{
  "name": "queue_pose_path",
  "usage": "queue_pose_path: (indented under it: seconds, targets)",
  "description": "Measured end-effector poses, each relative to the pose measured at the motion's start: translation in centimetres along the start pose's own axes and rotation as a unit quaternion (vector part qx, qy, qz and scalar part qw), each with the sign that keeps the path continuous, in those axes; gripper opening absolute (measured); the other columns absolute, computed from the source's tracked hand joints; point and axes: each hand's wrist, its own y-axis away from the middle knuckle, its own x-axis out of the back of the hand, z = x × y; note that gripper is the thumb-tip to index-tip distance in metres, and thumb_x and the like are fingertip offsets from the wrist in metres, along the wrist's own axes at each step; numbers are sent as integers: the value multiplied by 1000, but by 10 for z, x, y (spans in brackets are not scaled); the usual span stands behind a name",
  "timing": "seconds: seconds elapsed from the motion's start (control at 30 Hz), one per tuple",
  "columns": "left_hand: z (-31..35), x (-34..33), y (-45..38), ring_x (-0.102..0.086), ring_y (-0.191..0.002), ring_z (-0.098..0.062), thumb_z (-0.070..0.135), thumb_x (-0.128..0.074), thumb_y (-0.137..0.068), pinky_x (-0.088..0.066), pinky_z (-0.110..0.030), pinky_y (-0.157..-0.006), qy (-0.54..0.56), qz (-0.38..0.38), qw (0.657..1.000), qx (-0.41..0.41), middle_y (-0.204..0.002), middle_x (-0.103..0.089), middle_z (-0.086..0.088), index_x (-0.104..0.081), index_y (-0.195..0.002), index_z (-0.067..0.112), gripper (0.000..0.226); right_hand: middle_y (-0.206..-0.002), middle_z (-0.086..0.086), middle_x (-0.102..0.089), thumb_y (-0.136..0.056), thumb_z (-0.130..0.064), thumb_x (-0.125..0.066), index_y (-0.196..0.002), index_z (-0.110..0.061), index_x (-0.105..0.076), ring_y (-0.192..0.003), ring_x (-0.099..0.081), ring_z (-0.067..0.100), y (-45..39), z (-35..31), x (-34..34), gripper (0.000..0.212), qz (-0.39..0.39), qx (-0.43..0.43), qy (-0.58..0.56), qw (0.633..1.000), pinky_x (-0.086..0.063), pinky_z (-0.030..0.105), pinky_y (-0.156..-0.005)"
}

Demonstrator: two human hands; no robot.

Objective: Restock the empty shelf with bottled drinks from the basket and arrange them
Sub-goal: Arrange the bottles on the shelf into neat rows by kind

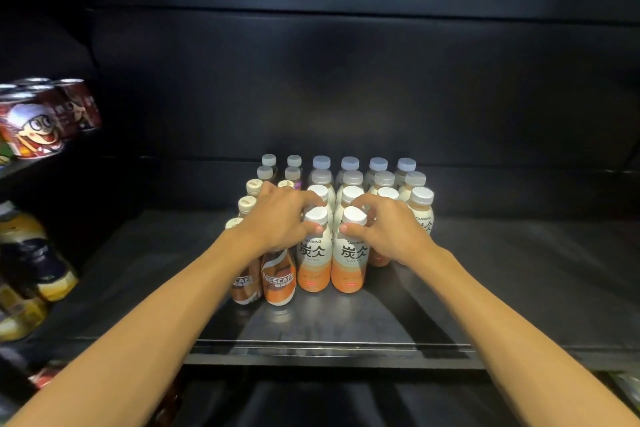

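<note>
Forearms reaching in, left hand (282, 215) gripping latte bottle (314, 253), right hand (388, 225) gripping its neighbour (349, 253)

Two hands reach in, the left hand (282, 218) and the right hand (388, 224)

On the shelf (519, 270) the bottles stand in six files running from front edge to back. White-capped Tanbing latte bottles (349, 262) fill the four files toward the right: fourteen caps show, four in each of the two nearer-centre files, three in each of the two beyond. Nescafe bottles (278, 282) make the two left files: two labels show at the front, with about nine caps visible, others hidden under the left hand

Cartoon-printed cans (33, 130) at the far left: about four, partly cut off
</note>
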Motion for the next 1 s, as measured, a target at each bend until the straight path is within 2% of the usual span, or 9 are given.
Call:
queue_pose_path:
  seconds: [0.1,0.37,0.43,0.5,0.6,0.7,0.8,0.9,1.0]
  targets:
    - [-1,1,0,-53,-90,-14,55,-69,-85,-25,-34,-92,6,0,1000,9,-89,-67,8,-64,-127,32,48,-87,0,-68,-75,-55,-83,-109,-21,-69,-83,-64,20,-6,0,-1,50,9,3,28,1000,-42,31,-64]
    - [5,2,0,-53,-99,-16,54,-67,-86,-28,-38,-95,-19,-1,1000,12,-86,-60,12,-62,-127,32,47,-84,-5,-68,-77,-65,-77,-111,-23,-68,-82,-64,16,-5,2,4,55,-10,16,28,999,-43,29,-64]
    - [12,6,-3,-54,-103,-17,55,-64,-87,-30,-41,-98,-10,8,1000,13,-90,-58,15,-62,-126,31,46,-88,-7,-71,-82,-69,-69,-112,-25,-69,-84,-66,13,-4,3,12,52,3,8,16,1000,-47,28,-66]
    - [21,9,-11,-55,-109,-18,59,-57,-86,-32,-45,-100,15,19,1000,14,-103,-64,14,-61,-125,33,47,-91,-7,-73,-87,-70,-62,-111,-27,-70,-86,-67,12,-5,7,26,50,31,-6,2,999,-53,30,-72]
    - [34,10,-27,-57,-113,-19,57,-54,-89,-33,-46,-102,50,36,998,7,-117,-68,10,-62,-124,32,44,-94,-7,-74,-91,-64,-59,-107,-27,-71,-90,-69,16,-10,24,48,43,71,-14,16,997,-56,37,-79]
    - [52,5,-44,-59,-114,-20,44,-61,-93,-30,-44,-104,63,34,997,8,-117,-69,6,-59,-132,29,41,-104,-2,-72,-93,-51,-63,-110,-23,-69,-97,-67,21,-18,49,66,34,88,-28,34,995,-55,40,-81]
    - [72,-7,-63,-60,-111,-22,39,-60,-92,-30,-43,-100,51,8,999,5,-111,-70,6,-56,-135,30,44,-108,2,-65,-91,-44,-65,-112,-21,-64,-100,-62,24,-24,75,75,31,58,-38,56,996,-51,40,-78]
    - [87,-20,-86,-57,-117,-24,48,-59,-92,-29,-43,-93,3,-43,999,3,-117,-70,2,-52,-140,31,51,-111,1,-64,-90,-40,-67,-119,-21,-61,-99,-61,24,-28,94,77,35,5,-48,50,998,-43,34,-74]
    - [98,-29,-104,-56,-114,-28,51,-58,-91,-30,-44,-91,-44,-94,995,-3,-113,-69,0,-52,-136,33,49,-112,-1,-67,-90,-42,-68,-125,-25,-59,-100,-64,23,-34,103,77,40,-53,-52,31,997,-52,39,-81]
